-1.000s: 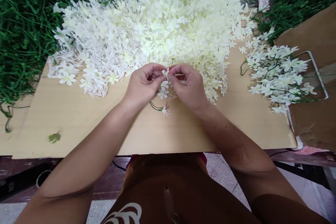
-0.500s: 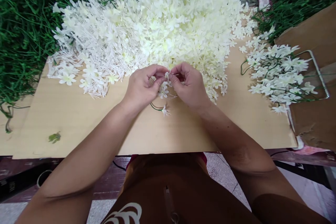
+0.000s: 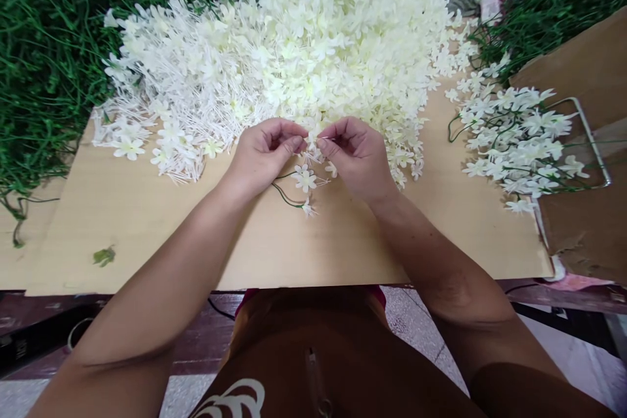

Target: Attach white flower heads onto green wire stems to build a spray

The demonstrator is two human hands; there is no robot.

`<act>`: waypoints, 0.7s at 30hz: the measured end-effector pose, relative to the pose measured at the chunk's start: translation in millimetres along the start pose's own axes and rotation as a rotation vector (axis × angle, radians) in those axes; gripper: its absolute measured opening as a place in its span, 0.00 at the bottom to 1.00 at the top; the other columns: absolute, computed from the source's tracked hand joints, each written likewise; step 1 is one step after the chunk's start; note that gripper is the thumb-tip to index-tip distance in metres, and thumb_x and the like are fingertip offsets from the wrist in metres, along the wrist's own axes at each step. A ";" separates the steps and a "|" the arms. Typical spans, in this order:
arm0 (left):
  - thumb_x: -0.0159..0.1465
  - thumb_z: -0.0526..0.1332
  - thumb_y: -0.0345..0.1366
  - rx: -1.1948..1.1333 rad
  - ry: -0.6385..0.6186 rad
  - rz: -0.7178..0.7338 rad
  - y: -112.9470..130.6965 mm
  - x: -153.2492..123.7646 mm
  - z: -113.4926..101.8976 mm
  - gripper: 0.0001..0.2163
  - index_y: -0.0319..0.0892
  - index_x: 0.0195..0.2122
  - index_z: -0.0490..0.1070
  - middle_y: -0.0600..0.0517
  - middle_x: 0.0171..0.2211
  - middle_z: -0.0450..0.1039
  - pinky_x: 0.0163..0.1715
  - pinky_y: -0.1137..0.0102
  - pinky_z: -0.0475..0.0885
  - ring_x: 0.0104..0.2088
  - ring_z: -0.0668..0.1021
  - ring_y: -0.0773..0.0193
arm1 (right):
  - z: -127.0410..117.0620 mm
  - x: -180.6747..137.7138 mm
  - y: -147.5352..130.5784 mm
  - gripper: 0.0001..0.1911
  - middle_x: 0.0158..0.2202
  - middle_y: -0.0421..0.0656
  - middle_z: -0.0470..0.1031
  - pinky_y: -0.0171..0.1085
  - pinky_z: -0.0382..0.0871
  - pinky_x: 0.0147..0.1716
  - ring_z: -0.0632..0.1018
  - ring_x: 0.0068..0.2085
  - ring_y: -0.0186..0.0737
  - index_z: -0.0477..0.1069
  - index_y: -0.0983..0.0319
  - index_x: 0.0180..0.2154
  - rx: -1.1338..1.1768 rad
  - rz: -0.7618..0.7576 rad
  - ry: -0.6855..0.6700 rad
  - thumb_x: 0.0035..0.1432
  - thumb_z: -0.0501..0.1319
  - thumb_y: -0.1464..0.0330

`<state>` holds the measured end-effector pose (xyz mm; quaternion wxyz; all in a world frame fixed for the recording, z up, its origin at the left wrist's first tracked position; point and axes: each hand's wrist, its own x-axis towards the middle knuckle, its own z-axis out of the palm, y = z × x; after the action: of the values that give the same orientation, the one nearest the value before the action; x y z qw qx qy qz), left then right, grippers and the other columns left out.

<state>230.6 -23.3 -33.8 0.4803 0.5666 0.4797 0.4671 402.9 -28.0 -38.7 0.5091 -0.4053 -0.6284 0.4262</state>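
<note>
flower sprig [image 3: 300,184] | thin green stem, small white blossoms | pinched at top between both hands, lower end on board

Glowing evenly under soft, bright light from above. Washing out the heap of cream flowers [image 3: 313,32] near the top, losing petal detail there to glare. Casting only faint, short shadows beneath the hands [image 3: 313,153] onto the pale desk [image 3: 147,222]. Bending straight edges toward the corners, wide-angle style. Staying sharp at the centre, softening slightly at the borders. Darkening below the desk edge, toward the floor [image 3: 578,353].
</note>
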 end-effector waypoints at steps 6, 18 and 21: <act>0.54 0.70 0.34 -0.046 -0.005 -0.053 1.6 -2.4 4.2 0.07 0.41 0.31 0.75 0.54 0.27 0.76 0.30 0.73 0.74 0.28 0.77 0.68 | 2.6 -1.7 -3.3 0.21 0.28 0.37 0.72 0.34 0.71 0.31 0.73 0.29 0.30 0.70 0.60 0.32 -0.010 0.024 -0.006 0.54 0.68 0.49; 0.55 0.70 0.57 0.009 -0.199 -0.024 2.5 -5.5 -4.2 0.22 0.41 0.33 0.75 0.49 0.31 0.78 0.37 0.66 0.79 0.35 0.81 0.60 | 4.2 -8.8 -13.8 0.07 0.37 0.42 0.72 0.38 0.75 0.37 0.74 0.39 0.37 0.70 0.59 0.32 -0.255 -0.132 0.017 0.61 0.64 0.64; 0.54 0.70 0.57 0.001 -0.215 -0.037 1.8 -4.4 -3.7 0.22 0.41 0.30 0.73 0.50 0.29 0.78 0.36 0.66 0.79 0.32 0.80 0.61 | 4.9 -9.8 -13.2 0.06 0.37 0.42 0.71 0.38 0.76 0.37 0.75 0.37 0.35 0.69 0.60 0.32 -0.207 -0.135 -0.005 0.61 0.63 0.67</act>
<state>226.7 -27.4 -32.0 0.5374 0.6047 0.4359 0.3943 398.6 -41.9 -29.6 0.4905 -0.4114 -0.6961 0.3250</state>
